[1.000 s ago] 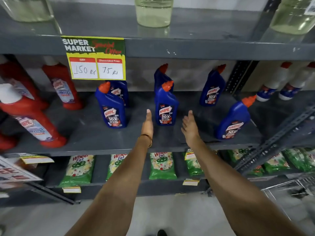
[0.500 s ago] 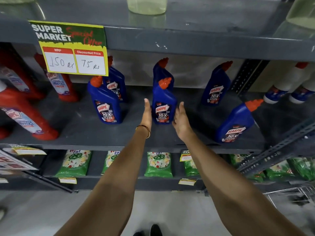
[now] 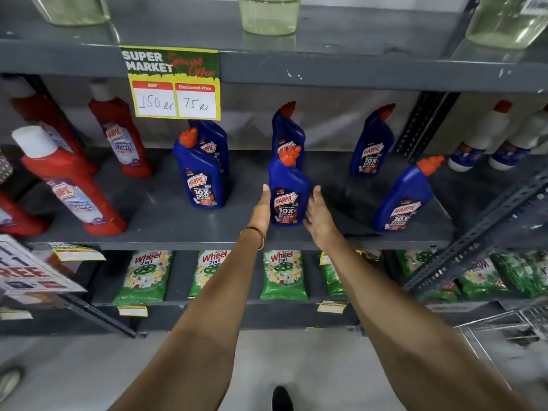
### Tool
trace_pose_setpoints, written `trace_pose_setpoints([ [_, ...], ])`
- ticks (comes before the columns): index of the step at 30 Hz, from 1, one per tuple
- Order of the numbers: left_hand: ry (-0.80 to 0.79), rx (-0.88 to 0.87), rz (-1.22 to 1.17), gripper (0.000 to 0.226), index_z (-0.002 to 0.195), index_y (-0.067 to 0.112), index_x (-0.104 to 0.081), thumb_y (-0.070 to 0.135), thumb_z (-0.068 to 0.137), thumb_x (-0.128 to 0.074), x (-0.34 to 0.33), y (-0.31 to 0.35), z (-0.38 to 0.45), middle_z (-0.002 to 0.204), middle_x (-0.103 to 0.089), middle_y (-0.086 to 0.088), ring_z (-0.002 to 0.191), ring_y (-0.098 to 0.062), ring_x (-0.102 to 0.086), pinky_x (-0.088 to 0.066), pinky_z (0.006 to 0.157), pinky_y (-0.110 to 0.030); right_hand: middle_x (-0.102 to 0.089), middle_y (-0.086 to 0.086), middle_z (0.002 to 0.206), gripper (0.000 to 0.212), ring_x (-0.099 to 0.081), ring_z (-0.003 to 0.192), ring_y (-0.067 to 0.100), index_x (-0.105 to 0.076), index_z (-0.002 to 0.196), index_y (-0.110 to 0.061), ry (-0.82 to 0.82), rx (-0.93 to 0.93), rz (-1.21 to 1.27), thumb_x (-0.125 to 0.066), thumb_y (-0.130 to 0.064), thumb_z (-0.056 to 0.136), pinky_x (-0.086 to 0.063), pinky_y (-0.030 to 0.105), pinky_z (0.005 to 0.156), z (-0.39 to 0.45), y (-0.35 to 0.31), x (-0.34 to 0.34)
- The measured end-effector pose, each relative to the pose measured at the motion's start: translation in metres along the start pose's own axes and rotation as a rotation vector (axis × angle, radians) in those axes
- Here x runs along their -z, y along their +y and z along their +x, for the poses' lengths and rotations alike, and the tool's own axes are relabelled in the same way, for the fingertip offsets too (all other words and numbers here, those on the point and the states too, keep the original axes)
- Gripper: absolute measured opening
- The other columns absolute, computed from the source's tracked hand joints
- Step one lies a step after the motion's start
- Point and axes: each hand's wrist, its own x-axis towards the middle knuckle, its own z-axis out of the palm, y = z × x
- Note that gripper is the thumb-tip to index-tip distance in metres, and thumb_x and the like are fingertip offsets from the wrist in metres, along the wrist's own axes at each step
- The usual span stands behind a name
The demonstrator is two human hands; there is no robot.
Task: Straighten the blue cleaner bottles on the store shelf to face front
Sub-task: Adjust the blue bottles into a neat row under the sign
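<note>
Both open hands, left (image 3: 262,210) and right (image 3: 318,216), have closed in on (now flanking) the front-centre blue bottle (image 3: 288,192).

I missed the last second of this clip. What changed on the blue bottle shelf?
Both hands moved forward: the left hand and right hand now bracket the front middle blue bottle, open palms at its sides. That bottle and the other blue bottles show no shift.

Both my arms are stretched straight out ahead. Left hand (image 3: 262,207) is flat and edge-on, fingers together pointing forward; right hand (image 3: 317,216) is spread loose, palm facing in toward the left one.
</note>
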Motion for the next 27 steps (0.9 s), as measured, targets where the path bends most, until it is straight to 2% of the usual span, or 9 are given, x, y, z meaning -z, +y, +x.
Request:
trace_pose_setpoints([
  [5,-0.021,0.014,0.011,0.062,0.124,0.013,-0.053,0.058,0.090,-0.027,0.005,-0.007,-0.014,0.128,-0.059,-0.015,0.112,-0.026,-0.058,-0.043,0.104,-0.043,-0.052,-0.005,0.131,0.062,-0.053,0.091,-0.006,-0.040,0.137,-0.025,0.021,0.007,0.001,-0.018,-0.061,0.091,-0.040,0.014,0.073,-0.020,0.007,-0.003],
  [9,-0.038,0.001,0.008,0.055,0.118,0.016,-0.055,0.056,0.091,-0.028,0.006,-0.010,-0.022,0.126,-0.060,-0.015,0.107,-0.023,-0.059,-0.046,0.099,-0.038,-0.051,-0.001,0.137,0.062,-0.053,0.099,0.004,-0.041,0.137,-0.023,0.048,-0.011,0.017,-0.020,-0.060,0.092,-0.039,0.022,0.088,-0.026,0.008,-0.003],
  [13,-0.066,-0.009,0.015,0.055,0.121,0.015,-0.053,0.054,0.092,-0.027,0.006,-0.010,-0.023,0.126,-0.059,-0.014,0.107,-0.022,-0.058,-0.046,0.095,-0.034,-0.051,0.001,0.137,0.062,-0.052,0.101,0.007,-0.042,0.136,-0.021,0.059,-0.022,0.019,-0.020,-0.060,0.092,-0.038,0.023,0.090,-0.027,0.004,-0.003],
  [17,-0.079,-0.014,0.026,0.057,0.123,0.013,-0.051,0.053,0.092,-0.026,0.003,-0.010,-0.023,0.125,-0.059,-0.014,0.107,-0.022,-0.058,-0.046,0.096,-0.034,-0.053,0.002,0.130,0.063,-0.055,0.089,0.001,-0.044,0.135,-0.019,0.059,-0.030,0.013,-0.021,-0.059,0.092,-0.044,0.014,0.072,-0.026,-0.001,-0.003],
  [22,-0.075,-0.029,0.021,0.060,0.128,0.013,-0.050,0.055,0.091,-0.029,0.001,-0.012,-0.021,0.128,-0.059,-0.013,0.111,-0.022,-0.059,-0.046,0.099,-0.036,-0.050,0.004,0.139,0.063,-0.055,0.091,0.002,-0.042,0.136,-0.018,0.083,-0.033,0.023,-0.023,-0.058,0.092,-0.045,0.012,0.069,-0.023,-0.002,0.000],
  [24,-0.062,-0.026,0.041,0.061,0.129,0.014,-0.050,0.057,0.090,-0.030,0.001,-0.013,-0.020,0.129,-0.058,-0.013,0.115,-0.023,-0.057,-0.043,0.104,-0.041,-0.049,0.004,0.141,0.063,-0.054,0.091,0.000,-0.041,0.137,-0.018,0.097,-0.029,0.036,-0.025,-0.059,0.092,-0.044,0.013,0.072,-0.024,-0.001,0.000],
  [27,0.014,-0.019,0.079,0.063,0.128,0.014,-0.051,0.060,0.087,-0.035,0.004,-0.019,-0.019,0.129,-0.058,-0.012,0.116,-0.024,-0.057,-0.042,0.105,-0.044,-0.049,0.003,0.141,0.066,-0.052,0.105,0.007,-0.042,0.137,-0.018,0.138,-0.032,0.041,-0.025,-0.061,0.090,-0.041,0.022,0.092,-0.025,0.003,0.000],
])
